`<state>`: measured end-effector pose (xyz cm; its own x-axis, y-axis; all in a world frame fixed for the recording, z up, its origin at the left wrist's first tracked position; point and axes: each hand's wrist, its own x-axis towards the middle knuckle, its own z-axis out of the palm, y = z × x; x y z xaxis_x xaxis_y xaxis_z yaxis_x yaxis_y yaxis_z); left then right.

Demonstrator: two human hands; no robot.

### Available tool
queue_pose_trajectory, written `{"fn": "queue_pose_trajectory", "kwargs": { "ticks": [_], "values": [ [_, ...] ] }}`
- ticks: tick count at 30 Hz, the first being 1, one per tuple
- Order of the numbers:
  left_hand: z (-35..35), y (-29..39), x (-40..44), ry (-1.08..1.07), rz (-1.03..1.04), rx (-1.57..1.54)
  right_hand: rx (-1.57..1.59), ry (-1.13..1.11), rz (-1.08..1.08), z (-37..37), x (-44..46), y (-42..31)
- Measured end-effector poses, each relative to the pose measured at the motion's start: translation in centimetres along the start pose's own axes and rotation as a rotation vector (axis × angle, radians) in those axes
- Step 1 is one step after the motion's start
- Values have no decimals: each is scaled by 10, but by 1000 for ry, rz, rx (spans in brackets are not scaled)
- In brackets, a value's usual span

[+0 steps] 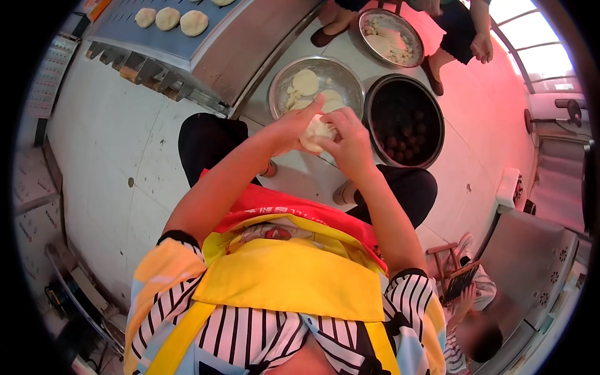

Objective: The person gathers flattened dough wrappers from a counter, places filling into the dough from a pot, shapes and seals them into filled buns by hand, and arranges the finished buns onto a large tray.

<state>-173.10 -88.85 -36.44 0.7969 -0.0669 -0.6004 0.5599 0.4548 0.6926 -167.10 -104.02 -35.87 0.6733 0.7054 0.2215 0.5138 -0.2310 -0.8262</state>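
Note:
Between my hands is a pale round of dough (pixel 317 132), its top gathered into pleats like a bun. My left hand (pixel 292 130) cups it from the left and below, the thumb pointing up. The fingers of my right hand (pixel 347 136) pinch its upper right edge. Whether there is a filling inside cannot be seen. Just beyond my hands a metal bowl (pixel 277 81) on the floor holds flat dough rounds (pixel 305 82) and small dough pieces. To its right stands a dark round basin (pixel 373 119) with several brownish round balls (pixel 405 139) in it.
Another metal bowl (pixel 417 45) with dough lies farther off, beside a person's legs and hands (pixel 482 47). A blue-grey tray (pixel 134 39) with shaped buns (pixel 194 23) sits on a metal counter at upper left. At lower right, a person sits near a wooden stool (pixel 442 250).

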Motion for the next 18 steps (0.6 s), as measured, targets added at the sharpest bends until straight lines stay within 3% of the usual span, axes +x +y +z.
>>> {"fn": "queue_pose_trajectory", "kwargs": {
  "ticks": [3,6,9,12,13,16,18],
  "values": [
    [-2,-4,-4,-49,80,-154,199,-20,179,-11,2,15],
    [13,-10,-6,40,108,-105,135,-98,189,-8,2,9],
    [4,-20,4,10,59,-312,392,-92,233,-19,1,-9],
    [4,-20,8,-34,26,-497,-9,101,-65,-12,4,-8],
    [6,-17,8,-50,38,-500,-32,63,-22,-2,-1,-2],
    [22,-12,-1,-65,54,-451,301,-82,283,2,-4,-4],
    [34,-7,-15,-24,38,-321,373,1,299,12,-8,7]
  ]
}}
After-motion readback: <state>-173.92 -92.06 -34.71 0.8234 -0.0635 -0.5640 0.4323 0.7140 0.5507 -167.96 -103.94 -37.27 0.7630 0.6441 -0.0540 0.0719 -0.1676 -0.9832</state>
